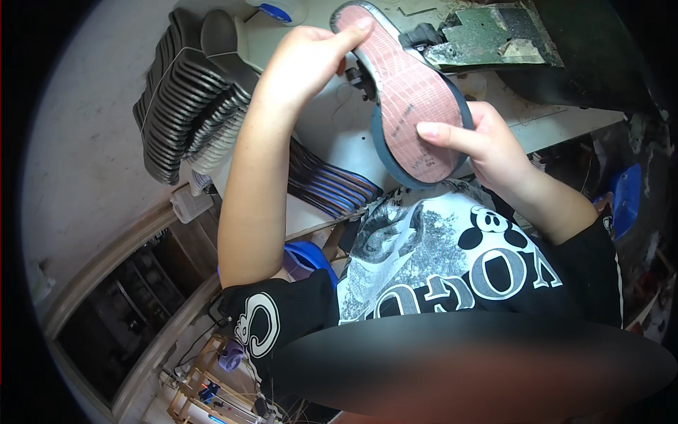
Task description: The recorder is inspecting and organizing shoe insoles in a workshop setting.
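A shoe sole (409,92) with a pinkish, grid-patterned face and a dark rim is held up over the worktable edge, its narrow end pointing away. My left hand (304,63) is closed on that narrow end, thumb on the pink face and fingers behind it. At the wide end, my right hand (487,145) grips the right edge, its thumb pressed flat on the pink face. The fingers of both hands are mostly hidden behind the sole. Small dark parts, partly hidden, show beside the sole's narrow middle.
A tied stack of dark soles (187,99) stands at the left of the worktable (321,134). More thin dark soles with blue edges (332,180) lie fanned nearer me. A worn green machine part (494,35) sits at the back right. A white jug (191,205) is at the left.
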